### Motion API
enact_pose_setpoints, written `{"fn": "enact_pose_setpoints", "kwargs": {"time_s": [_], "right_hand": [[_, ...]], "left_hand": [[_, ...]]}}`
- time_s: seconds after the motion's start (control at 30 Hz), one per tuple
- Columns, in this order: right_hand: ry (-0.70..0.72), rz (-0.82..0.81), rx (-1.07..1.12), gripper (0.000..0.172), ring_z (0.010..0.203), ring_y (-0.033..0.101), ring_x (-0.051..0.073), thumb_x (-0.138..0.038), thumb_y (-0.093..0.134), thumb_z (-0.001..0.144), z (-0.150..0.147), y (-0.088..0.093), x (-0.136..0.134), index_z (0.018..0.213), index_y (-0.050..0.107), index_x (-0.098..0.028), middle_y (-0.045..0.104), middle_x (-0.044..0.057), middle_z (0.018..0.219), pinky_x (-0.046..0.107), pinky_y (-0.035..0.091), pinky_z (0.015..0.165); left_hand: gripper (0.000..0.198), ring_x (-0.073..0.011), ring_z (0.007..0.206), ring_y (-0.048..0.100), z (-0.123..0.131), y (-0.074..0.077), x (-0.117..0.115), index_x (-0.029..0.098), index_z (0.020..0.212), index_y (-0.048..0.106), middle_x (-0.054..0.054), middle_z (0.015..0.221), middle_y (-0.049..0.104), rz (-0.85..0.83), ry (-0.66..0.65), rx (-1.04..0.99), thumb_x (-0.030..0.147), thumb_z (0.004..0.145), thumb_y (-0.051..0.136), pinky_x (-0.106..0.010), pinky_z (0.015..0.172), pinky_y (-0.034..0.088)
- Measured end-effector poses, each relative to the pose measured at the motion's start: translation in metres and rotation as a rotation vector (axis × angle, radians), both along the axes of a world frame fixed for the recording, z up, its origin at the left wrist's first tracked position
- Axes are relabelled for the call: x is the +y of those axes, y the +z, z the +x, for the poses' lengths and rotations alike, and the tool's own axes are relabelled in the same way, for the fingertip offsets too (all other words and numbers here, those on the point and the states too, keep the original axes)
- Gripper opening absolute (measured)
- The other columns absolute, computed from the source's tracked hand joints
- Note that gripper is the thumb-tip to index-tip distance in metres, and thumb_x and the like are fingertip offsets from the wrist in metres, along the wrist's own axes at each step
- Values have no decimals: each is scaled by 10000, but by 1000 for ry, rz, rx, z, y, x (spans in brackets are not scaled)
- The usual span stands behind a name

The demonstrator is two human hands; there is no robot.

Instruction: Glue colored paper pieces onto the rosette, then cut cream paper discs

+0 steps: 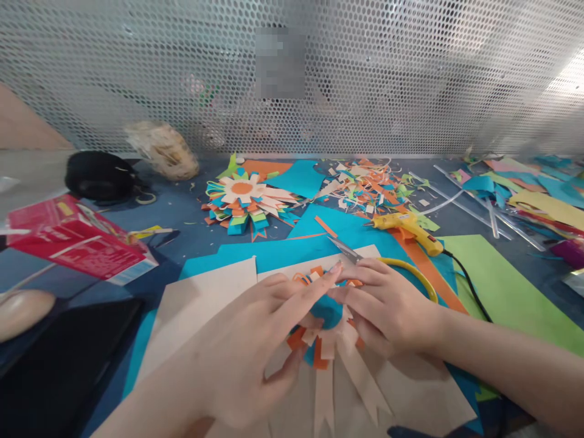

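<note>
A paper rosette [327, 345] with a blue middle, orange and cream loops and two notched cream tails lies on cream sheets [201, 304]. My left hand [246, 340] grips its left side, index finger stretched over the top and thumb at the lower left edge. On the other side, my right hand [392, 304] has its bent fingers closed on the rim. Both hands hide part of the loops. Just beyond my right hand lie scissors [422, 277] with a yellow handle, blades pointing to the upper left. A yellow glue gun [410, 230] rests behind them on an orange strip.
A finished-looking rosette [241, 194] and a heap of paper scraps [365, 185] lie at the back, before a perforated metal panel [356, 79]. Leftward are a pink box [77, 240], a black pouch [100, 176] and a mouse [25, 313]. Clear sticks [465, 207] and green paper [515, 292] lie rightward.
</note>
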State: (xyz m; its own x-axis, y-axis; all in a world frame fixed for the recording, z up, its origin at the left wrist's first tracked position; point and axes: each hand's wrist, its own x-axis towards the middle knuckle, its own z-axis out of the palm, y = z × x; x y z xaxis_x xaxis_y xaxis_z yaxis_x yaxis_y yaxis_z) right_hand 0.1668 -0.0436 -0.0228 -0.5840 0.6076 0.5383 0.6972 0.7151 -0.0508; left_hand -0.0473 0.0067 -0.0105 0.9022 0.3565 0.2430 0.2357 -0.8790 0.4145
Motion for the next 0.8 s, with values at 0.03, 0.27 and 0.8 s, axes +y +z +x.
{"fn": "enact_pose_setpoints", "kwargs": {"time_s": [0.03, 0.27, 0.8], "right_hand": [[1, -10, -13, 312, 877, 620, 224, -82, 398, 767, 0, 0, 0, 1006, 596, -61, 714, 107, 785, 368, 483, 768], [-32, -60, -50, 294, 928, 600, 231, -92, 412, 776, 0, -1, -1, 995, 608, -79, 707, 139, 903, 392, 473, 829], [-55, -116, -161, 352, 1022, 559, 263, -94, 422, 784, -3, -5, -2, 1096, 579, -51, 671, 179, 1020, 435, 456, 856]], "left_hand": [[778, -212, 982, 584, 0, -1, 1, 223, 1445, 78, -44, 1011, 681, 16, 16, -10, 105, 751, 408, -366, 860, 451], [770, -245, 977, 591, 2, 1, 9, 198, 1454, 22, -73, 1031, 683, 194, -2, 57, 131, 790, 406, -375, 769, 469], [656, -241, 979, 574, 6, 4, 6, 160, 1420, 200, -84, 1004, 682, 243, 12, 117, 130, 796, 402, -357, 778, 464]]}}
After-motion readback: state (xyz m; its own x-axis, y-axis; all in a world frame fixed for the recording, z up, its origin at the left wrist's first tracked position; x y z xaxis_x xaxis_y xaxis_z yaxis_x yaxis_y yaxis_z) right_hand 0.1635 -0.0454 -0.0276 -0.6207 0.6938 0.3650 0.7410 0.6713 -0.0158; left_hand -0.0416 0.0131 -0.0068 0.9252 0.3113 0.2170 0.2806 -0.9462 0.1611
